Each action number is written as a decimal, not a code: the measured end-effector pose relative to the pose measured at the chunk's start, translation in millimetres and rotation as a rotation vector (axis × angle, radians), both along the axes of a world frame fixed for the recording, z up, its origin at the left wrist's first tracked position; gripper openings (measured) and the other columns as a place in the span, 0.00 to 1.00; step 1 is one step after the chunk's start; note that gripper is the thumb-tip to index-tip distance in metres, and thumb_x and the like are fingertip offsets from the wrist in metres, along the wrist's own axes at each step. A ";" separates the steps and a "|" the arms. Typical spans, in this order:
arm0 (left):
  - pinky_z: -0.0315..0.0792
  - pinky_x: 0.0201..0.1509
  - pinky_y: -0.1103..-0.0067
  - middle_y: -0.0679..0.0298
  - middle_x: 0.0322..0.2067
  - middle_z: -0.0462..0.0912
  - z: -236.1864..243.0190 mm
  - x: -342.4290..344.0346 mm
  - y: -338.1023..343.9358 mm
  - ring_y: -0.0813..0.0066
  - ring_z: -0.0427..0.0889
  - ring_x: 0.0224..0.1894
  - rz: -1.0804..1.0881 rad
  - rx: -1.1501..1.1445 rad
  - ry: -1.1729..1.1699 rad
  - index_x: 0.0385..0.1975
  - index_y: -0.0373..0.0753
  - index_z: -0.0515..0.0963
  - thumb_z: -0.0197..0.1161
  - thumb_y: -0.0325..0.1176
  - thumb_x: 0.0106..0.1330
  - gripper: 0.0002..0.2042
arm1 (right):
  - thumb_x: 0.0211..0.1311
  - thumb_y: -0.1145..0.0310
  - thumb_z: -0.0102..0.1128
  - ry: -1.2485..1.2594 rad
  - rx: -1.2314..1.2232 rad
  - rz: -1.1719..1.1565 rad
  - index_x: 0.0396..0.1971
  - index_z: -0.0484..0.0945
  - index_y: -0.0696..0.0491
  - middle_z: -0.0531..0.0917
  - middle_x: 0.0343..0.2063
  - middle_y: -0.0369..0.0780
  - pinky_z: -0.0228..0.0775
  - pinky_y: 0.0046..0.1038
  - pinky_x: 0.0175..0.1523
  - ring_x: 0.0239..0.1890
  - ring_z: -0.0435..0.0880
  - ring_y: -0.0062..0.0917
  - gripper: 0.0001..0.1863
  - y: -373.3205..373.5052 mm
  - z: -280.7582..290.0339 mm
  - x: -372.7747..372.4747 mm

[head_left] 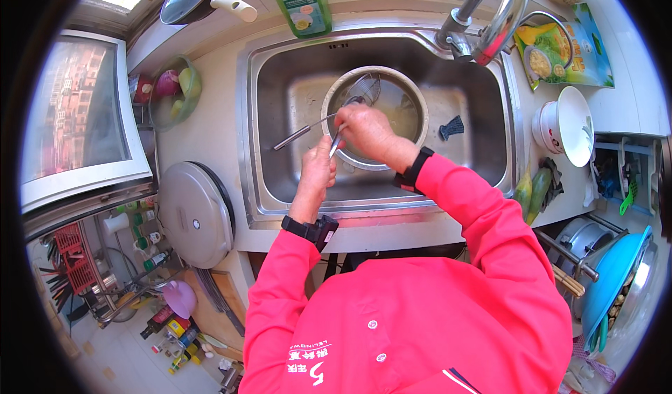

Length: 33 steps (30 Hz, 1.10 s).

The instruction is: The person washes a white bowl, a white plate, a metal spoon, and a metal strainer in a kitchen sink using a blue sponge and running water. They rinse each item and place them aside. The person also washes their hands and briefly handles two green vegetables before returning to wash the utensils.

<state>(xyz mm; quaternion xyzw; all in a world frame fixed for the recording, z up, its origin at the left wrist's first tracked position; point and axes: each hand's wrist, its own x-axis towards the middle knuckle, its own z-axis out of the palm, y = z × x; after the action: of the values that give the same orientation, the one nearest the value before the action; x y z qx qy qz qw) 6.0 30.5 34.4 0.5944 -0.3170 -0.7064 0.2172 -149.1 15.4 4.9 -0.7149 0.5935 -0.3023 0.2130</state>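
Over a round basin [423, 136] of water in the sink, my left hand [317, 168] is closed round the lower end of a metal-handled utensil [336, 144]. My right hand [371, 133] grips the same utensil farther up, covering its head, so its kind stays hidden. Something dark shows at the right fingertips, too small to name. Beyond them a wire-mesh skimmer [367, 88] rests in the basin. A thin rod with a grey handle [292, 137] lies across the basin's left rim; my right hand hides where it leads.
A dark scrubbing pad [452, 127] lies on the sink floor [448, 100], right of the basin. The faucet [458, 26] rises at the back right. A green bottle [301, 5] stands behind the sink, stacked white bowls [570, 126] to the right, a round grey lid [194, 215] to the left.
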 end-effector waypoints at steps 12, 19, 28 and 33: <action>0.44 0.12 0.88 0.79 0.11 0.55 2.9 -10.3 9.7 0.90 0.49 0.10 -0.082 -0.004 0.031 0.37 0.35 0.75 0.48 0.39 0.68 0.14 | 0.43 0.71 0.60 0.223 -0.134 -0.134 0.22 0.78 0.47 0.75 0.25 0.33 0.72 0.32 0.34 0.33 0.77 0.30 0.04 -3.5 -25.3 -22.3; 0.45 0.11 0.87 0.79 0.11 0.55 4.3 -11.4 8.9 0.90 0.49 0.09 -0.131 -0.052 0.006 0.37 0.35 0.75 0.47 0.41 0.69 0.15 | 0.41 0.69 0.59 0.301 -0.189 -0.096 0.20 0.78 0.45 0.75 0.24 0.34 0.72 0.32 0.34 0.32 0.76 0.30 0.02 -6.9 -14.0 -35.0; 0.44 0.11 0.87 0.78 0.11 0.54 -7.3 -10.9 7.4 0.89 0.48 0.09 0.012 -0.040 0.046 0.35 0.40 0.74 0.44 0.56 0.67 0.23 | 0.47 0.72 0.59 -0.278 0.085 0.048 0.30 0.78 0.53 0.82 0.27 0.42 0.73 0.31 0.37 0.31 0.82 0.33 0.07 14.5 6.3 3.8; 0.46 0.13 0.88 0.77 0.12 0.56 -10.1 -2.8 1.7 0.88 0.51 0.11 -0.008 0.011 0.164 0.35 0.44 0.73 0.37 0.63 0.65 0.27 | 0.46 0.71 0.60 -0.287 0.129 0.049 0.28 0.78 0.52 0.81 0.27 0.41 0.73 0.32 0.37 0.32 0.81 0.34 0.07 11.7 16.5 0.5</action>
<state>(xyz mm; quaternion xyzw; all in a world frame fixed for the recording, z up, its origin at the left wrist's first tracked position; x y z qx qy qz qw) 3.1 32.2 24.3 0.5345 -0.2967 -0.7554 0.2361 -148.7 27.0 21.4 -0.6634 0.5577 -0.3573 0.3482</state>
